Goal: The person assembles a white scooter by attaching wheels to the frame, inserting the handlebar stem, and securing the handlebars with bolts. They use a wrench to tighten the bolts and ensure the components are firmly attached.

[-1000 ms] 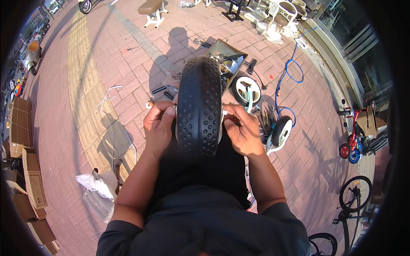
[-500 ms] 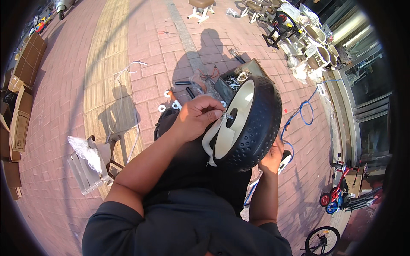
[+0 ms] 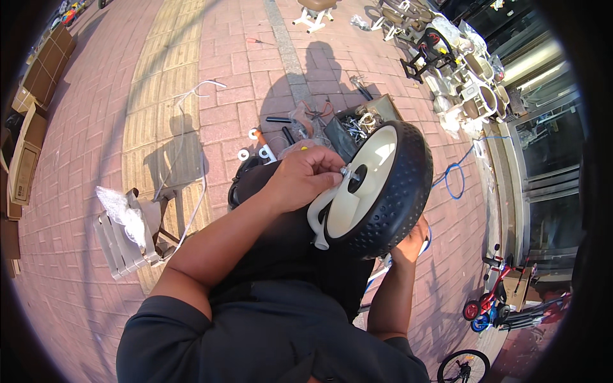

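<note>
A wheel [image 3: 408,191] with a black dimpled tyre and a cream rim stands tilted above my lap. A small metal fastener [image 3: 347,171] shows at its hub, pinched between the thumb and fingers of my left hand [image 3: 305,179]. A curved white tube [image 3: 314,214] runs beside the rim, below that hand. My right hand [image 3: 410,242] grips the wheel from its far lower right side; the tyre hides most of those fingers.
Beyond my knees sits an open toolbox [image 3: 383,107] of metal hardware. White rings [image 3: 243,154] and black tubes lie beside it. A step stool [image 3: 121,246] with plastic wrap is at left. Blue hose [image 3: 454,182], child seats [image 3: 476,96] and small bikes [image 3: 488,300] line the right.
The wheel has shifted slightly right and down in the picture, with my left hand following at its hub. The surroundings have also shifted a little in view.
</note>
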A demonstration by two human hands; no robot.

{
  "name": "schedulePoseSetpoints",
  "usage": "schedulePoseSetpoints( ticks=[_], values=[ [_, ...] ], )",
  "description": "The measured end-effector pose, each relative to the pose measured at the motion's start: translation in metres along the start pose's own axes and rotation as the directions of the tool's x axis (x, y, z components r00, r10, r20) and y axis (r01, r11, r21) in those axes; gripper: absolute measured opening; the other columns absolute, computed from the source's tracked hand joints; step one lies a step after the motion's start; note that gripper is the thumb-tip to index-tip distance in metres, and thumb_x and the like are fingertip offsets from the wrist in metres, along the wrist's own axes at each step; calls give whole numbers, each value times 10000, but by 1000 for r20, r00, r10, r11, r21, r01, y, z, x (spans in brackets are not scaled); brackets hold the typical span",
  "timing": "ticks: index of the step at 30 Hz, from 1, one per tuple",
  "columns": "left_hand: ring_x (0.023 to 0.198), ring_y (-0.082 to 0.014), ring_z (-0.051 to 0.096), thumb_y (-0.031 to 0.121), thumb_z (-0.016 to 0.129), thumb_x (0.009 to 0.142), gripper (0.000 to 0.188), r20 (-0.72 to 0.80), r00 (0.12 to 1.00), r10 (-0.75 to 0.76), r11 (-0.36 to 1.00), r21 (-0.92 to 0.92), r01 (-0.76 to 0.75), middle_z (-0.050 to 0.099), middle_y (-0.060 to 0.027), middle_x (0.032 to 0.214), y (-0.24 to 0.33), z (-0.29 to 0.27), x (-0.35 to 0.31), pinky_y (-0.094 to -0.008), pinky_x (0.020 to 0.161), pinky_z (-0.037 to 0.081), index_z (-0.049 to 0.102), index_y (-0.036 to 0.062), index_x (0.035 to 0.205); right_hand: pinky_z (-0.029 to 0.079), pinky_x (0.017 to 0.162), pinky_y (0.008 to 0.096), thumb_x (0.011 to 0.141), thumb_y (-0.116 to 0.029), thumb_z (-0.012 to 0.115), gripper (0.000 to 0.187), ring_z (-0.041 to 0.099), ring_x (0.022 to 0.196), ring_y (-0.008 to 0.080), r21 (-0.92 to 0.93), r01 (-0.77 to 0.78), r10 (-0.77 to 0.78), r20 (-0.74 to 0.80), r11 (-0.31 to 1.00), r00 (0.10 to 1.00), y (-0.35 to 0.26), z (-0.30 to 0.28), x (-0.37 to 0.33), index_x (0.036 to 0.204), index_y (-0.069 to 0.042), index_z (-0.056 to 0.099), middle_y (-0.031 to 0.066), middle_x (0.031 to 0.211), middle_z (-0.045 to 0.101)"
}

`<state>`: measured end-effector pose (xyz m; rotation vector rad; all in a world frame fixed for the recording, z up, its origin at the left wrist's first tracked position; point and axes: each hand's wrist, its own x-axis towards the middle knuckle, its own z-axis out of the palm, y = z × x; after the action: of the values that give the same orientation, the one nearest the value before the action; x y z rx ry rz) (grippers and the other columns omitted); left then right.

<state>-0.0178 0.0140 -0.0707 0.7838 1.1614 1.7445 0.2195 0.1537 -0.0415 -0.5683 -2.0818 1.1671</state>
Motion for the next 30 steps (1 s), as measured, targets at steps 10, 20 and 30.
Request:
schedulePoseSetpoints(
  ticks=[10, 20, 30],
  values=[
    [926, -92, 625, 18, 650, 976, 57, 89, 978, 187, 980, 54, -192, 677, -26, 1040, 14, -1, 7, -252, 810, 529, 684, 4, 1020, 510, 819, 242, 1075, -195, 568, 291, 648, 911, 105, 44, -21, 18, 62, 999, 998, -6, 0, 7, 1230, 39, 646, 44, 1037, 728],
    [1052, -114, 629, 139, 629, 1023, 152, 59, 974, 219, 963, 146, -225, 692, -62, 1161, -2, -1, 7, -294, 932, 514, 684, -1, 1040, 458, 691, 217, 1068, -308, 581, 350, 557, 782, 51, 119, -78, 77, 19, 990, 997, 3, 3, 7, 1121, 27, 666, -20, 890, 671],
    [1059, -120, 603, 149, 615, 1031, 175, 28, 980, 199, 960, 195, -201, 650, -20, 1128, -8, 4, 3, -274, 928, 488, 648, 37, 1161, 443, 590, 226, 1056, -272, 609, 303, 561, 659, 67, 92, -111, 111, 7, 990, 994, 4, 4, 7, 1047, 23, 677, -5, 744, 629]
  ],
)
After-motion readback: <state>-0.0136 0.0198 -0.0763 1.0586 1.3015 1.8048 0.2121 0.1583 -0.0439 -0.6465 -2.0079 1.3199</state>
